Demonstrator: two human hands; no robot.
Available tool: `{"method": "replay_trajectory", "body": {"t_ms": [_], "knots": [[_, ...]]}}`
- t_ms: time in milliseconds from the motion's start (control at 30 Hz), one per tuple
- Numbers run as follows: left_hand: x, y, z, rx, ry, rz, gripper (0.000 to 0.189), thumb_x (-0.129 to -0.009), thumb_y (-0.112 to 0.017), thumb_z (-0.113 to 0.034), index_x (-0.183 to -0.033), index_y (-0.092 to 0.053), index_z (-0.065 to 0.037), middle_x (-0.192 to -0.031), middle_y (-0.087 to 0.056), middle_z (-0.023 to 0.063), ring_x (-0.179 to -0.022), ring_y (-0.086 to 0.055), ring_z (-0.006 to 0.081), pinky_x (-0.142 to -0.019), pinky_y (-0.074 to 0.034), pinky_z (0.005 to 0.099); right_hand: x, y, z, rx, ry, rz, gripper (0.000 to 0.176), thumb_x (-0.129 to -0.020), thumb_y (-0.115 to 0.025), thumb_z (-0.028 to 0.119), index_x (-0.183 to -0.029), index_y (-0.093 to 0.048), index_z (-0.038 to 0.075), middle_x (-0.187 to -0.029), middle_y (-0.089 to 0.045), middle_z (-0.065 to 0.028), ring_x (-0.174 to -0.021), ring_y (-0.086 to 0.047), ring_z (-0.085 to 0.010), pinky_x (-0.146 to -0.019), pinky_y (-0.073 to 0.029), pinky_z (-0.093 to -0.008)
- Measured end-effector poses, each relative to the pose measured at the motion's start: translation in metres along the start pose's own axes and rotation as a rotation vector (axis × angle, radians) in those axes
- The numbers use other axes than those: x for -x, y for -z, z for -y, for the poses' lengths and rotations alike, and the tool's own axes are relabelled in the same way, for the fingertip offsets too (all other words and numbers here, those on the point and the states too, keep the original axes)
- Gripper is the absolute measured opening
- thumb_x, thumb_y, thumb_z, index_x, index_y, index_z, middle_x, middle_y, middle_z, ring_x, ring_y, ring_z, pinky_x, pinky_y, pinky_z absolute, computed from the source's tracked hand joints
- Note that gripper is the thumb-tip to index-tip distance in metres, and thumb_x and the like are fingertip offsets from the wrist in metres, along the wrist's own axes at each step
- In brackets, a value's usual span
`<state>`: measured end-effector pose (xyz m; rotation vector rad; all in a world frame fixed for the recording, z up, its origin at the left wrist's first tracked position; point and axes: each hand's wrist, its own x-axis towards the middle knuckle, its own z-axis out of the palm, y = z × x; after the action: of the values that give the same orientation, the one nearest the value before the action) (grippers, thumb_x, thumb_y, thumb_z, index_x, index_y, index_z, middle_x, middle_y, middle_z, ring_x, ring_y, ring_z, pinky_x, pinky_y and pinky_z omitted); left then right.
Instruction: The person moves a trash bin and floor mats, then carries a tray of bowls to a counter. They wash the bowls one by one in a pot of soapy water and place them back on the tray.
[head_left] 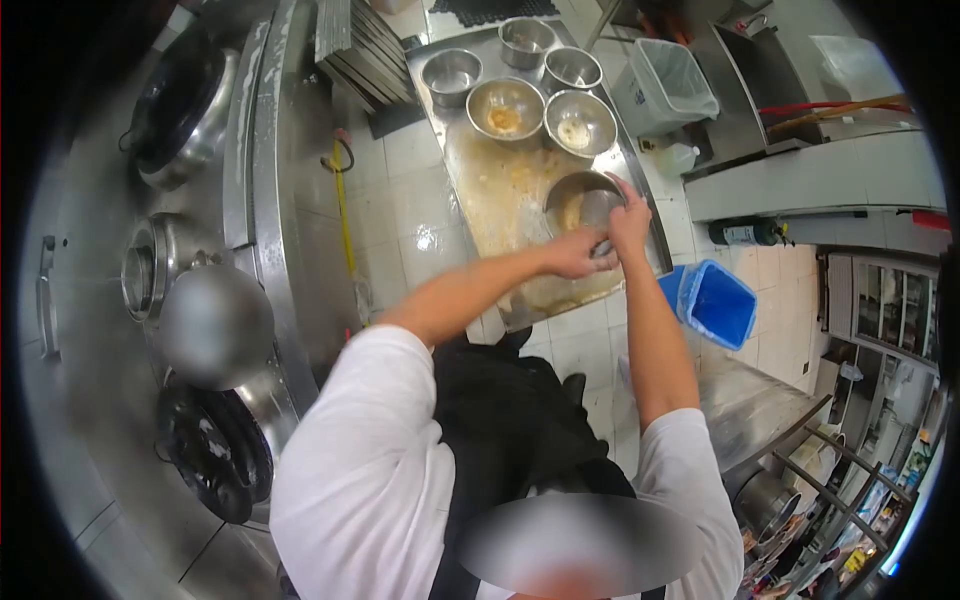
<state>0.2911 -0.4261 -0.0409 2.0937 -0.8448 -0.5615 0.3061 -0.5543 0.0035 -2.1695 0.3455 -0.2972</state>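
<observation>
A steel bowl (568,192) is tilted over the near part of the metal table, with yellowish residue inside. My right hand (630,222) grips its right rim. My left hand (578,254) is closed at the near edge of the bowl, around a small greyish thing that I cannot make out. Beyond them stand several more steel bowls. One large bowl (505,110) has orange-yellow residue at the bottom, and the bowl beside it (580,126) holds a pale leftover.
Wet, yellowish liquid covers the metal table (490,190). A blue bin (722,305) stands on the floor at right, and a grey lined bin (665,90) farther back. Along the left runs a steel cooking range (290,200) with woks. A yellow hose (345,220) hangs beside it.
</observation>
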Motion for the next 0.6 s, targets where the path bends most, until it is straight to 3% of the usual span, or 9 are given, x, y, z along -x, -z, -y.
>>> {"method": "replay_trajectory", "body": {"t_ms": [67,100,167,267,300,333,400,533,600], "knots": [[-0.011,0.013,0.031,-0.315,-0.494,-0.227,0.038,-0.079,-0.053,-0.030,-0.112,-0.056,-0.011,-0.097,-0.060,0.0191,-0.087,-0.058,0.0343,-0.076,-0.045,0.0408,-0.010,0.003,-0.006,-0.015,0.084,-0.012,0.055,-0.062,-0.038,-0.008,-0.108,-0.064,0.008,-0.094,-0.065,-0.0187,-0.086,-0.063,-0.0276,-0.079,-0.046,-0.0306],[-0.011,0.029,0.029,-0.314,-0.495,-0.220,0.038,-0.079,-0.053,-0.030,-0.112,-0.056,-0.011,-0.097,-0.060,0.0191,-0.087,-0.058,0.0343,-0.076,-0.045,0.0408,-0.011,0.001,-0.020,-0.123,0.060,-0.023,0.055,-0.061,-0.038,-0.008,-0.107,-0.064,0.008,-0.092,-0.066,-0.0175,-0.086,-0.063,-0.0244,-0.080,-0.045,-0.0301],[-0.015,0.055,0.025,-0.704,-0.261,0.311,0.035,-0.077,-0.054,-0.032,-0.101,-0.064,-0.009,-0.102,-0.060,0.0182,-0.086,-0.058,0.0355,-0.075,-0.046,0.0439,-0.011,-0.019,-0.043,-0.219,-0.029,-0.005,0.055,-0.061,-0.038,-0.009,-0.107,-0.064,0.006,-0.092,-0.065,-0.0172,-0.087,-0.063,-0.0227,-0.081,-0.045,-0.0296],[-0.034,0.020,0.035,-0.466,-0.133,0.454,0.027,-0.075,-0.055,-0.029,-0.087,-0.069,-0.009,-0.094,-0.062,0.0164,-0.081,-0.059,0.0372,-0.072,-0.046,0.0468,0.007,-0.037,-0.054,-0.377,-0.175,-0.030,0.055,-0.061,-0.037,-0.010,-0.108,-0.063,0.003,-0.094,-0.065,-0.0163,-0.088,-0.061,-0.0203,-0.084,-0.044,-0.0289],[-0.045,-0.009,0.053,-0.479,-0.088,0.367,0.020,-0.075,-0.054,-0.022,-0.080,-0.068,-0.008,-0.083,-0.063,0.0164,-0.078,-0.060,0.0370,-0.071,-0.047,0.0468,0.015,-0.041,-0.055,-0.436,-0.244,-0.072,0.055,-0.061,-0.036,-0.011,-0.109,-0.061,0.000,-0.095,-0.064,-0.0157,-0.089,-0.060,-0.0195,-0.085,-0.043,-0.0285],[-0.048,-0.014,0.052,-0.484,-0.088,0.373,0.020,-0.075,-0.054,-0.022,-0.080,-0.068,-0.008,-0.083,-0.063,0.0164,-0.078,-0.060,0.0370,-0.071,-0.047,0.0468,0.020,-0.045,-0.056,-0.442,-0.248,-0.076,0.055,-0.061,-0.036,-0.011,-0.109,-0.061,0.000,-0.095,-0.064,-0.0157,-0.089,-0.060,-0.0195,-0.085,-0.043,-0.0285],[-0.045,-0.019,0.044,-0.434,-0.140,-0.153,0.019,-0.075,-0.054,-0.018,-0.080,-0.068,-0.007,-0.082,-0.065,0.0161,-0.080,-0.062,0.0333,-0.069,-0.049,0.0434,0.028,-0.050,-0.060,-0.591,-0.356,-0.144,0.056,-0.061,-0.035,-0.013,-0.111,-0.059,-0.004,-0.100,-0.063,-0.0147,-0.089,-0.060,-0.0214,-0.085,-0.043,-0.0283],[-0.056,0.005,0.026,-0.789,-0.004,0.035,0.020,-0.076,-0.053,-0.015,-0.086,-0.070,-0.009,-0.096,-0.065,0.0160,-0.088,-0.063,0.0295,-0.070,-0.050,0.0400,0.031,-0.054,-0.070,-0.701,-0.334,-0.168,0.057,-0.061,-0.035,-0.014,-0.112,-0.057,-0.004,-0.101,-0.062,-0.0143,-0.091,-0.060,-0.0223,-0.086,-0.043,-0.0279],[-0.054,0.012,0.036,-0.709,0.295,0.147,0.021,-0.076,-0.057,-0.018,-0.090,-0.070,-0.011,-0.100,-0.065,0.0122,-0.090,-0.063,0.0283,-0.072,-0.050,0.0389,0.030,-0.059,-0.068,-0.769,-0.364,-0.259,0.056,-0.061,-0.035,-0.014,-0.111,-0.057,-0.004,-0.101,-0.062,-0.0142,-0.094,-0.059,-0.0216,-0.087,-0.043,-0.0276]]}}
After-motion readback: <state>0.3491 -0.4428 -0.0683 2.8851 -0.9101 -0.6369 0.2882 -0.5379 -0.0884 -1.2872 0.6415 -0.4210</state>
